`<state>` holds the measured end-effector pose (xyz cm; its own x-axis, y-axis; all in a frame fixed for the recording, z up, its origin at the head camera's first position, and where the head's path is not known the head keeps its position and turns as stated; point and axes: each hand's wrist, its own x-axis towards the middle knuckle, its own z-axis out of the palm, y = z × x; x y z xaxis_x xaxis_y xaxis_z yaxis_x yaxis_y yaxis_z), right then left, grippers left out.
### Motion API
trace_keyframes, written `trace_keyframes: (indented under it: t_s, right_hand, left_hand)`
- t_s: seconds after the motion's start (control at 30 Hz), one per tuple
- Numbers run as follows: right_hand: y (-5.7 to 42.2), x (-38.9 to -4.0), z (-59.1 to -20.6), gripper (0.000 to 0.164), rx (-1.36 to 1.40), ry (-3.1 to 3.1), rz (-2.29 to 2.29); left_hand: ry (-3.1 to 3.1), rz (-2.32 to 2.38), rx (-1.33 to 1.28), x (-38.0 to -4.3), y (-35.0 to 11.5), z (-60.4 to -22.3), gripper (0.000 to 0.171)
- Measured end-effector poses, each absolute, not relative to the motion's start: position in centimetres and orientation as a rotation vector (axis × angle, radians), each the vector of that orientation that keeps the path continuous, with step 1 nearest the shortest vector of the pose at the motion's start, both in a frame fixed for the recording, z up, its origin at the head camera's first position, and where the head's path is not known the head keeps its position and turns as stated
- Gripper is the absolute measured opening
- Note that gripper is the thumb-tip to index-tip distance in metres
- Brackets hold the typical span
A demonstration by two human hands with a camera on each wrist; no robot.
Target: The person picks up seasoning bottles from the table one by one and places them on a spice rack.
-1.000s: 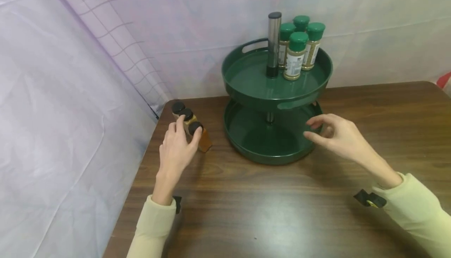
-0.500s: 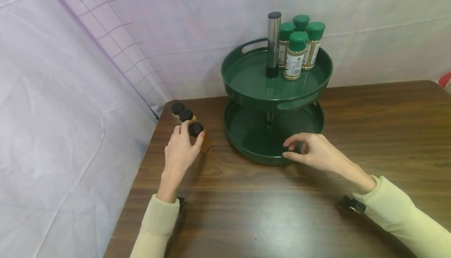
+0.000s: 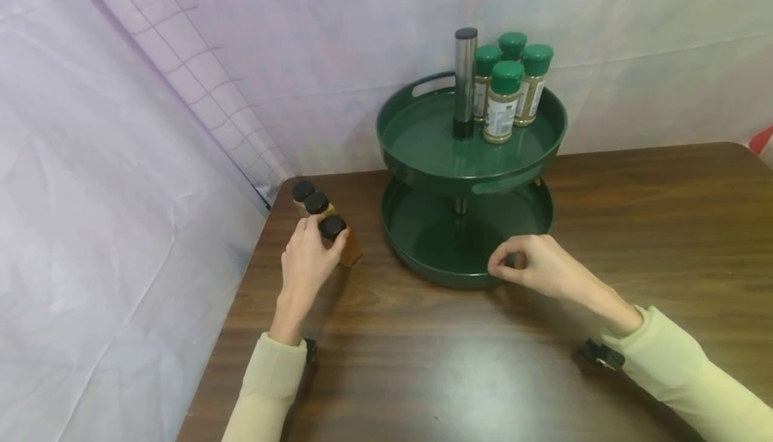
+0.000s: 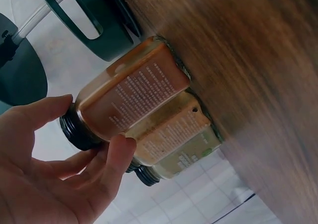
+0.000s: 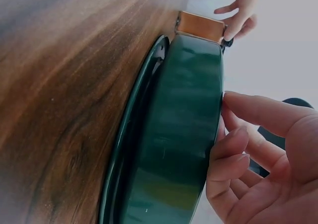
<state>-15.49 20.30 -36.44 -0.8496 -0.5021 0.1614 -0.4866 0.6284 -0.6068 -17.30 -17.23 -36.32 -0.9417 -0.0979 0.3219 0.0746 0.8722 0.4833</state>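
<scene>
A rust-orange jar, flat-sided and white-lettered, is pinched at its black cap by the left grip — the green lower tray, at its rim, by the right grip.

Glossy green plastic-looking two-tier tray stand on a wood-grain tabletop
The stand's walls are smooth and shiny, and its central post looks like polished metal. The tabletop before it is smooth, with a soft sheen. On the stand, green-capped shakers have clear bodies and paper-like labels. Left of it, the spice bottles are clear and shiny, glass or plastic unclear, under black plastic-looking caps. Behind it hangs matt, creased cloth; in front, the sleeves are matt fabric too.
</scene>
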Motion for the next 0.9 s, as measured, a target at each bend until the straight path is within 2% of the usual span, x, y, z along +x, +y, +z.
trace_keyframes:
  t_s: [0.4, 0.67, 0.9]
  right_hand:
    - [20.4, -15.7, -36.5, 0.004, -0.874, 2.827, -1.028]
    - [20.5, -15.8, -36.5, 0.003, -0.88, 2.821, -1.027]
    - [20.5, -15.8, -36.5, 0.007, -0.891, 2.793, -1.054]
  left_hand:
    - [-2.642, -0.691, 0.019, -16.9, -17.2, -36.3, 0.053]
    - [-2.497, -0.728, -0.026, -16.4, -16.7, -34.2, 0.051]
    - [-2.383, -0.802, -0.184, -16.8, -15.3, -32.4, 0.044]
